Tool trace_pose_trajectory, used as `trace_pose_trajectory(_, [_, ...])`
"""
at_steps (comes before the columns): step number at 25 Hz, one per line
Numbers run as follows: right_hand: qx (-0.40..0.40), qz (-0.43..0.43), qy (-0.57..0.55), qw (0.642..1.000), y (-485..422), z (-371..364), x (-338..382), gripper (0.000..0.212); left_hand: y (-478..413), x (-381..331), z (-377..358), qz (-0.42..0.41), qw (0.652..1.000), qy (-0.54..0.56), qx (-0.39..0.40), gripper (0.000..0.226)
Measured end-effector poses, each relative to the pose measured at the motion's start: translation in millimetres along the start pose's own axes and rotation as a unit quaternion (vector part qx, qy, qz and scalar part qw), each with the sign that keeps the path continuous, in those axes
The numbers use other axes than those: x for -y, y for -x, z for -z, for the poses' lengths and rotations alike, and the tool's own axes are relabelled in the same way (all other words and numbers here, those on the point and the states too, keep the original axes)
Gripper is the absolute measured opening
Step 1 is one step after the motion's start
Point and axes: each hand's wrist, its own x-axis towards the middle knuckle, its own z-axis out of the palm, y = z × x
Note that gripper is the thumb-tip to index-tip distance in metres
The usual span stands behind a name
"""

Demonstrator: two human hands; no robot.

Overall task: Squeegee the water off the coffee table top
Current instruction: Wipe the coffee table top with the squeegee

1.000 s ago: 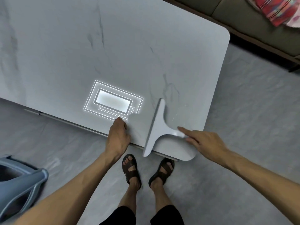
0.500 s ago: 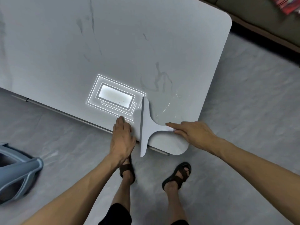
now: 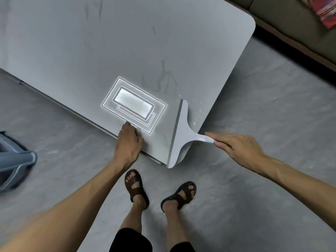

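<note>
A pale grey squeegee [image 3: 179,131] lies with its blade on the near right corner of the grey marble-look coffee table [image 3: 127,42], its lower end overhanging the near edge. My right hand [image 3: 234,147] holds the end of its handle, off the table's right side. A few water droplets [image 3: 197,113] glint on the top just right of the blade. My left hand [image 3: 129,142] rests flat on the near table edge, left of the squeegee, fingers on the top.
A bright ceiling-light reflection [image 3: 134,104] shows on the table beside my left hand. A blue-grey plastic object [image 3: 12,160] sits on the floor at left. A sofa [image 3: 291,20] with a red patterned cloth [image 3: 323,10] stands at the upper right. My sandalled feet [image 3: 160,190] stand below the table corner.
The squeegee swung left toward my left hand, then back right to the corner, with my right hand now off the table's right side. My left hand stayed on the edge.
</note>
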Motion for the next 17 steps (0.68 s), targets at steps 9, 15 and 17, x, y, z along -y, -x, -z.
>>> trace_pose_trajectory(9, [0.072,0.191,0.113,0.972,-67,-26,21,0.060,4,-5,-19,0.021,0.997,-0.071,0.039,0.017])
trace_pose_trajectory(15, [0.079,0.134,0.103,0.982,-58,4,-28,0.068,-6,-14,-28,0.087,0.985,-0.085,0.121,0.042])
trace_pose_trajectory(17, [0.079,0.128,0.093,0.984,-55,7,-37,0.073,-9,-15,-27,0.096,0.984,-0.076,0.129,0.041])
